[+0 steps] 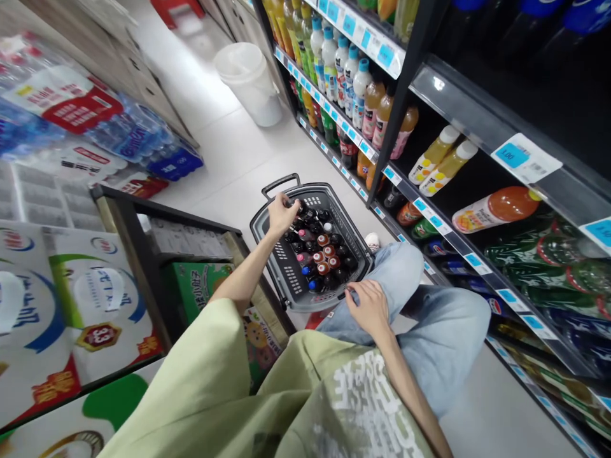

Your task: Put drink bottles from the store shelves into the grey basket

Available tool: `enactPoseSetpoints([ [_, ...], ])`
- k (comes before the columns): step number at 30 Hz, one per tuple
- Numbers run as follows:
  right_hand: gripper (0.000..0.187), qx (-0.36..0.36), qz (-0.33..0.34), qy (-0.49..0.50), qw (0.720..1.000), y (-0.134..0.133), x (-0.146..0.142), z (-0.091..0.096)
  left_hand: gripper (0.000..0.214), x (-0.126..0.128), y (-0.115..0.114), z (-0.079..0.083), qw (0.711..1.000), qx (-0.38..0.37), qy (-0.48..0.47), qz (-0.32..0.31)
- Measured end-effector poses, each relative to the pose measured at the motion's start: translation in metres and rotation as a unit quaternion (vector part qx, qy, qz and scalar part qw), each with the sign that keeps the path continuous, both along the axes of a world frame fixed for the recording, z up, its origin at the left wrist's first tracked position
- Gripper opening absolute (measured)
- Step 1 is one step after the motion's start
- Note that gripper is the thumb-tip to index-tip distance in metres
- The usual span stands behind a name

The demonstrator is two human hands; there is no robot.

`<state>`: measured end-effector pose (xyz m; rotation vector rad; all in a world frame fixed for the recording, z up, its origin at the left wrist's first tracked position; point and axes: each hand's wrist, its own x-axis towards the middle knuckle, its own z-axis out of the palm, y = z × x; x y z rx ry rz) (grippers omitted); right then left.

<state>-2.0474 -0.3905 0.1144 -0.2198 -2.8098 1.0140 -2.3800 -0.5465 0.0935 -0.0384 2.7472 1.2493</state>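
A dark grey plastic shopping basket (291, 280) stands on the floor before my knees, its far handle raised. Inside it are many small dark bottles (337, 273), packed upright, with black, orange-and-white, pink and blue caps. My left hand (282, 215) reaches into the far left end of the basket, its fingers closed around the top of a dark bottle (287, 203). My right hand (370, 306) rests by my knee at the near rim, fingers curled onto the basket's dark edge. Its fingertips are partly hidden.
Shelves of drink bottles (341, 70) with price tags run along the right. Stacked cartons (100, 286) on a wooden-edged rack stand close on the left, with wrapped bottle packs (76, 108) behind. A white bucket (251, 83) sits on the floor ahead.
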Motion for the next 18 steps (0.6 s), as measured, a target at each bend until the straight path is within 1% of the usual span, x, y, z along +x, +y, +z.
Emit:
enactPoseSetpoints([
  [4,0.015,0.012,-0.006,0.022,1.000,0.000,-0.001,-0.001,0.024,-0.028,0.016,-0.042,0.997,0.032,-0.040,0.052],
  [7,0.015,0.016,-0.010,0.034,0.999,0.000,-0.002,-0.001,0.028,-0.043,0.021,-0.067,0.997,0.021,-0.034,0.071],
  [10,0.014,0.015,-0.012,0.034,0.999,0.001,-0.003,0.000,0.033,-0.050,0.020,-0.086,0.999,-0.003,-0.023,0.047],
  [14,0.014,0.016,-0.009,0.034,0.999,0.001,-0.005,0.001,0.037,-0.054,0.019,-0.105,0.999,-0.034,-0.029,0.012],
  [16,0.014,0.015,-0.005,0.034,0.999,0.000,-0.006,0.002,0.041,-0.058,0.019,-0.112,0.997,-0.071,-0.021,-0.015],
  [18,0.014,0.012,-0.002,0.032,0.999,0.000,-0.006,0.002,0.047,-0.063,0.019,-0.118,0.991,-0.117,-0.008,-0.056],
])
